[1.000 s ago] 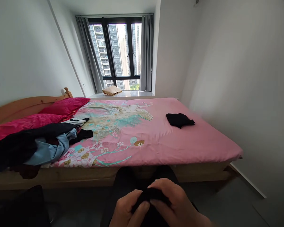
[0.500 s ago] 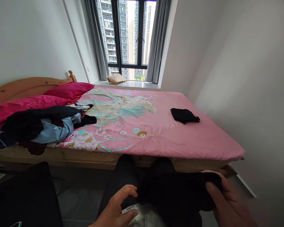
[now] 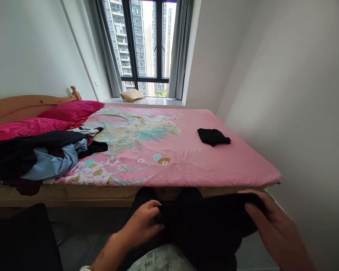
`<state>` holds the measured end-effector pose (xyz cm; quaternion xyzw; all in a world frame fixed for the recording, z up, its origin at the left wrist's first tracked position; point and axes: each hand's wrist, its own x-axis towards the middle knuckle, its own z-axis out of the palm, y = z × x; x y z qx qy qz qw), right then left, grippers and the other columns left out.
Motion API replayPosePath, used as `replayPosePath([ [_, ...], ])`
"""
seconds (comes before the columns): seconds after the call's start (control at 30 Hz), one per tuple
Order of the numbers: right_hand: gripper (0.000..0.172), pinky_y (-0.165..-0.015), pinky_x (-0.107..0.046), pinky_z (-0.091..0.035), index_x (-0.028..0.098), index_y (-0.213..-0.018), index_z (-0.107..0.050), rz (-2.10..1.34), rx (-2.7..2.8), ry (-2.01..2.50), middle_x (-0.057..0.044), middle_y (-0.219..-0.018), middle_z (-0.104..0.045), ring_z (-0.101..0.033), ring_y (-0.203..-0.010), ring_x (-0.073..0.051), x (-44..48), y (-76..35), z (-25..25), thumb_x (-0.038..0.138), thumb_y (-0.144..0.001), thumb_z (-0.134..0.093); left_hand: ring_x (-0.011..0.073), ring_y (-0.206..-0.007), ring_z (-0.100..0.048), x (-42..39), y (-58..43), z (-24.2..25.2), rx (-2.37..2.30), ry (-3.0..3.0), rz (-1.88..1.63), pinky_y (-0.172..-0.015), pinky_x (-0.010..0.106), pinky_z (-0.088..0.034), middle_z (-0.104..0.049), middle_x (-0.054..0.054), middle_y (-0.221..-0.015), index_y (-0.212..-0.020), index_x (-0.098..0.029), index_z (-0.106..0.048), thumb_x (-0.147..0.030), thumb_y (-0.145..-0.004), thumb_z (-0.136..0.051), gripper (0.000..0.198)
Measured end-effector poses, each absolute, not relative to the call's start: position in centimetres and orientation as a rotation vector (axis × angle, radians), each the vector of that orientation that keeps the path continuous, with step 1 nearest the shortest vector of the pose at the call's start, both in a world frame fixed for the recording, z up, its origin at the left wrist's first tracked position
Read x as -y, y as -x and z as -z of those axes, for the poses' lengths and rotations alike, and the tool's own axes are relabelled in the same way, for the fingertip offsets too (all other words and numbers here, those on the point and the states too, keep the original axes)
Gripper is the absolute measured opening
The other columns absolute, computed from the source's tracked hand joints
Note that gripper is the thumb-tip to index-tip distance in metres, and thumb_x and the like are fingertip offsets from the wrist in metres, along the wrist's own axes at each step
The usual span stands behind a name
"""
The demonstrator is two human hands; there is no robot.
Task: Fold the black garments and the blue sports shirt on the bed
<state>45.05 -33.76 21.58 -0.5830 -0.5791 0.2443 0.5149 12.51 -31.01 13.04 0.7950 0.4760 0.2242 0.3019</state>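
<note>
A black cloth is stretched out over my lap, between my two hands. My left hand pinches its left end, fingers and thumb closed on the edge. At the other end, my right hand grips the upper right corner, with the thumb on the near side and the fingers behind. The lower part of the cloth hangs down and blends with my dark trousers. On the pink bedsheet in front of me lies a folded black garment, touched by neither hand.
A heap of mixed clothes lies on the bed's left side by red pillows. A black chair stands at the lower left. A beige folded item rests on the windowsill, and a wall borders the bed on the right.
My left hand has closed on the left end of the black cloth and raised it, so the cloth is now more stretched. The view has shifted slightly right.
</note>
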Motion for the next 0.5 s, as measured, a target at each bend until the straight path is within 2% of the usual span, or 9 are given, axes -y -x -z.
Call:
replayPosePath([
  [0.1, 0.025, -0.061, -0.022, -0.047, 0.025, -0.096, -0.06, -0.527, 1.477, 1.407, 0.0, -0.082, -0.062, -0.057, -0.074, -0.016, 30.0, -46.7, -23.3, 0.044, -0.082, -0.054, 0.017, -0.091, -0.059, 28.8, -10.0, -18.9, -1.266, -2.127, -0.669, -0.083, 0.029, -0.048, -0.064, 0.002, -0.096, -0.081, -0.02, -0.059, -0.027, -0.078, -0.056, 0.008],
  [0.2, 0.024, -0.064, -0.024, -0.047, 0.025, -0.096, -0.06, -0.441, 1.589, 1.329, 0.001, -0.083, -0.062, -0.057, -0.075, -0.015, 26.3, -47.5, -26.5, 0.043, -0.082, -0.055, 0.0132, -0.075, -0.058, 26.4, -8.3, -25.8, -1.282, -2.141, -0.762, -0.071, 0.025, -0.05, -0.061, -0.003, -0.076, -0.082, -0.02, -0.059, -0.03, -0.078, -0.058, 0.01],
  [0.37, 0.019, -0.062, -0.026, -0.048, 0.023, -0.089, -0.06, -0.273, 1.598, 1.045, 0.002, -0.077, -0.059, -0.056, -0.071, -0.014, 22.4, -47.2, -33.5, 0.041, -0.082, -0.057, 0.0082, -0.058, -0.056, 23.9, -8.2, -35.7, -1.303, -1.952, -1.177, -0.052, 0.021, -0.05, -0.058, -0.006, -0.07, -0.093, -0.018, -0.053, -0.038, -0.065, -0.07, 0.038],
  [0.43, 0.017, -0.062, -0.026, -0.048, 0.023, -0.09, -0.059, -0.209, 1.61, 0.938, 0.002, -0.076, -0.057, -0.055, -0.07, -0.013, 21.8, -46.7, -36.1, 0.038, -0.083, -0.057, 0.0064, -0.053, -0.056, 23.7, -8.4, -38.8, -1.391, -1.962, -1.255, -0.047, 0.019, -0.048, -0.058, -0.008, -0.066, -0.095, -0.015, -0.053, -0.039, -0.065, -0.071, 0.042],
  [0.5, 0.015, -0.063, -0.027, -0.048, 0.023, -0.091, -0.059, -0.132, 1.619, 0.857, 0.002, -0.076, -0.056, -0.055, -0.071, -0.013, 21.5, -46.2, -38.3, 0.036, -0.084, -0.056, 0.0053, -0.052, -0.057, 23.8, -8.5, -41.4, -1.424, -2.021, -1.334, -0.048, 0.019, -0.048, -0.058, -0.009, -0.064, -0.095, -0.012, -0.054, -0.037, -0.067, -0.069, 0.04],
])
